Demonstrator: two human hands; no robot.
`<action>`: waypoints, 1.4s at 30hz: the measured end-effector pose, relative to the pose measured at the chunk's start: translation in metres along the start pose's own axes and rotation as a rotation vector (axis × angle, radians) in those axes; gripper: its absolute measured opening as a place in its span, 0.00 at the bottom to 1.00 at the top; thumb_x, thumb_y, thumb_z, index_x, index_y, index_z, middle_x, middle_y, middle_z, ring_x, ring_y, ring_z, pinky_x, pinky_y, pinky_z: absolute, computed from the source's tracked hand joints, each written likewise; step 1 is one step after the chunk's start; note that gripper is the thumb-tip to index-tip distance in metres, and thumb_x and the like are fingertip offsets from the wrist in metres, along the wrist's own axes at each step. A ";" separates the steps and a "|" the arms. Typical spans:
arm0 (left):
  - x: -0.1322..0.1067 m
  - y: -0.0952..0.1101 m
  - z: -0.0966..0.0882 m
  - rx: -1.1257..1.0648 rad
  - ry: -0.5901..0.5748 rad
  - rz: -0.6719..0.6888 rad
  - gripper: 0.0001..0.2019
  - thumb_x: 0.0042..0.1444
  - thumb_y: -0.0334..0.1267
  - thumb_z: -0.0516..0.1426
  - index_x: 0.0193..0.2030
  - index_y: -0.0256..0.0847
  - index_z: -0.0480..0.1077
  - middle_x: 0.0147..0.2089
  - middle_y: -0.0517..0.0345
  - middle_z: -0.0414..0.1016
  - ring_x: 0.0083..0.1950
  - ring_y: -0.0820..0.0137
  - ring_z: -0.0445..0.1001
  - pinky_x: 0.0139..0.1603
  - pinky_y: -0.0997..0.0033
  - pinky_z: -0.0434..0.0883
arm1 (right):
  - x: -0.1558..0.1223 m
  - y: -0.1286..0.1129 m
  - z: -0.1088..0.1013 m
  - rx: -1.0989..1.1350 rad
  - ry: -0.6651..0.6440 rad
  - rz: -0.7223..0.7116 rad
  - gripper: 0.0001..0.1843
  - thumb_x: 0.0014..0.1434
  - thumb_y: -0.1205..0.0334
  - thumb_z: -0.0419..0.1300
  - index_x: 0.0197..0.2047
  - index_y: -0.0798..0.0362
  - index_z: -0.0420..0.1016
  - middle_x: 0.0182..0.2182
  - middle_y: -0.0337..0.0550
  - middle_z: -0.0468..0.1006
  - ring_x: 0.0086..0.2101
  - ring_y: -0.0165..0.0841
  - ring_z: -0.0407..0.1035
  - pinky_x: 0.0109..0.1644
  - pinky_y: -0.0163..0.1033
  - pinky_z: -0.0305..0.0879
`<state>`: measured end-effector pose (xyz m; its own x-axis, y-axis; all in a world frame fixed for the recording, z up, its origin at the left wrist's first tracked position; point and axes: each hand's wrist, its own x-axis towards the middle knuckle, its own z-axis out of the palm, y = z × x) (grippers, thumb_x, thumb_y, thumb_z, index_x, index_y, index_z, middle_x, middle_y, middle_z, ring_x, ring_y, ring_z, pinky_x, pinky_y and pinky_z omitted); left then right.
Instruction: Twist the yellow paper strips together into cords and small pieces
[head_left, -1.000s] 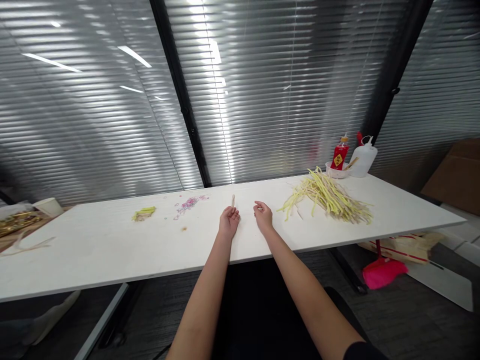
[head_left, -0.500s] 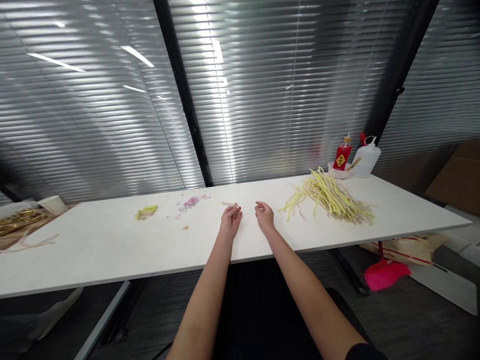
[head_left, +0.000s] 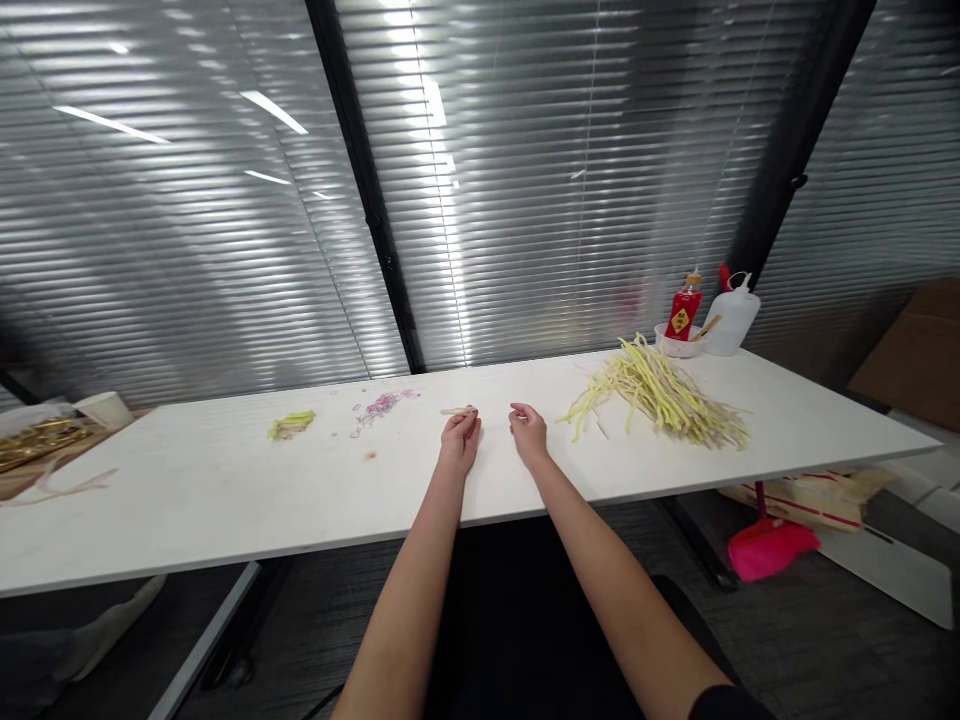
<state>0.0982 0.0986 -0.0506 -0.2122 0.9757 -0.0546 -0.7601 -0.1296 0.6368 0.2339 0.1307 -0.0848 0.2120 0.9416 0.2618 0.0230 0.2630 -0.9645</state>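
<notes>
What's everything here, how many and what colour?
Table: one, white, middle
Long strands: many, yellow and tan, table's right
Red bottle: one, red, back right
Bowl: one, pale, by the red bottle
Squeeze bottle: one, whitish, right of bowl
Small loops: many, pink and purple, left of middle
Short bundle: one, yellow and tan, further left
Loose strands: few, tan, left end
Cup-like thing: one, white, far left
Gold heap: one, gold, far left
Blinds: several, grey, behind
Cardboard box: one, brown, far right
Pink object: one, pink, floor at right
Pale strip: one, whitish, in left hand
Left hand: one, bare, over table
Right hand: one, bare, over table
</notes>
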 end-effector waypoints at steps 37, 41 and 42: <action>-0.003 -0.011 0.001 0.358 -0.224 0.008 0.14 0.39 0.38 0.67 0.33 0.33 0.74 0.34 0.53 0.75 0.36 0.72 0.73 0.43 0.72 0.68 | -0.019 -0.017 0.005 -0.455 -0.155 -0.580 0.15 0.61 0.61 0.52 0.49 0.44 0.74 0.43 0.41 0.72 0.41 0.33 0.68 0.44 0.38 0.65; -0.002 -0.012 0.001 0.381 -0.233 -0.031 0.14 0.39 0.39 0.67 0.33 0.34 0.74 0.34 0.52 0.75 0.37 0.72 0.72 0.45 0.71 0.68 | -0.018 -0.017 0.005 -0.483 -0.110 -0.575 0.15 0.62 0.59 0.51 0.46 0.46 0.75 0.42 0.43 0.73 0.41 0.34 0.67 0.44 0.38 0.64; -0.001 -0.013 0.000 0.391 -0.229 -0.036 0.14 0.39 0.40 0.67 0.33 0.34 0.75 0.35 0.52 0.75 0.38 0.72 0.72 0.46 0.70 0.67 | -0.018 -0.017 0.005 -0.485 -0.105 -0.575 0.15 0.62 0.59 0.50 0.46 0.47 0.75 0.42 0.43 0.73 0.42 0.34 0.67 0.45 0.38 0.64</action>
<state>0.1083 0.0994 -0.0584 -0.0150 0.9980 0.0615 -0.4661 -0.0614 0.8826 0.2252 0.1103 -0.0724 -0.0571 0.7056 0.7063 0.5342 0.6192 -0.5755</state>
